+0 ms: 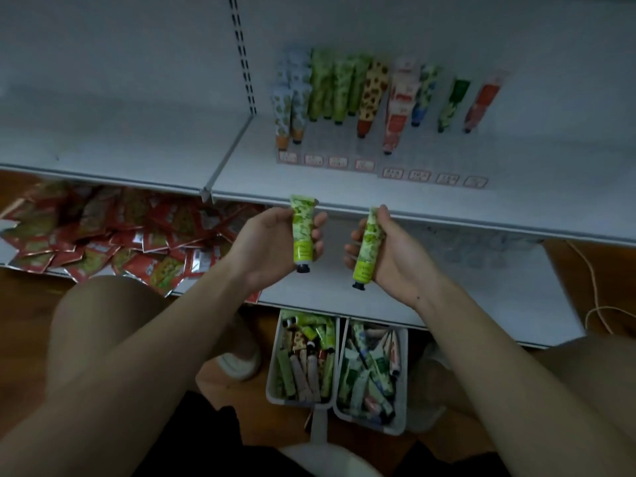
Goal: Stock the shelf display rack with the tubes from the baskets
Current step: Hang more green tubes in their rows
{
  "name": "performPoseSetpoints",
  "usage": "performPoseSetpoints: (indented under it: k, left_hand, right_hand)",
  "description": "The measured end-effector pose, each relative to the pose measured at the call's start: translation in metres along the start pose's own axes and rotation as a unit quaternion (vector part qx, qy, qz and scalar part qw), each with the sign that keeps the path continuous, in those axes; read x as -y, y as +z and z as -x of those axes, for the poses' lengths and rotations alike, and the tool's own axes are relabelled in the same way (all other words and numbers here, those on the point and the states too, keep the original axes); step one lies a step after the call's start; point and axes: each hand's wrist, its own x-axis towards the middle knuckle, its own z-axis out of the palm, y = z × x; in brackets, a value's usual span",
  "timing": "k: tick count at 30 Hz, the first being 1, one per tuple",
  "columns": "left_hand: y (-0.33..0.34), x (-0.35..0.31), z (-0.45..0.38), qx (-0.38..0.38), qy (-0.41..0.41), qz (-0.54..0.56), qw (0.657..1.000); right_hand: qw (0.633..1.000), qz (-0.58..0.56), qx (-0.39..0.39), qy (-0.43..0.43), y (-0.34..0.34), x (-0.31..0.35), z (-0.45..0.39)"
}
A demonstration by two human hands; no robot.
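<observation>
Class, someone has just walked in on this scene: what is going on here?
A person crouched at a shelf holds a green tube in each hand: the left hand grips one tube, the right hand another. The display rack above already holds several rows of tubes. Two baskets of mixed tubes sit on the floor below.

The shelf (309, 180) looks like painted metal — matt, smooth, pale grey. The tubes (303, 232) have a slightly glossy plastic skin. The baskets (272, 380) are smooth pale plastic, the packets (103, 235) shiny foil — the floor (568, 256) reads as wood.
</observation>
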Motion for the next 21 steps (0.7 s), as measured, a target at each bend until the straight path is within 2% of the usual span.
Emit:
performPoseSetpoints:
  k: [2, 9, 17, 21]
  left_hand:
    - [0.014, -0.002, -0.001, 0.010, 0.010, -0.019, 1.000]
    - [0.051, -0.014, 0.002, -0.033, 0.060, -0.099, 0.993]
    - [0.066, -0.020, 0.008, -0.089, 0.108, -0.126, 0.982]
    - [0.071, -0.038, 0.006, -0.121, 0.163, -0.237, 0.950]
  right_hand:
    - [1.000, 0.008, 0.008, -0.008, 0.012, 0.008, 0.004]
    - [0.999, -0.017, 0.033, -0.002, 0.036, 0.029, 0.020]
    - [0.997, 0.055, 0.054, -0.017, 0.057, 0.051, 0.032]
    - [0.994, 0.082, 0.043, -0.054, 0.063, 0.063, 0.027]
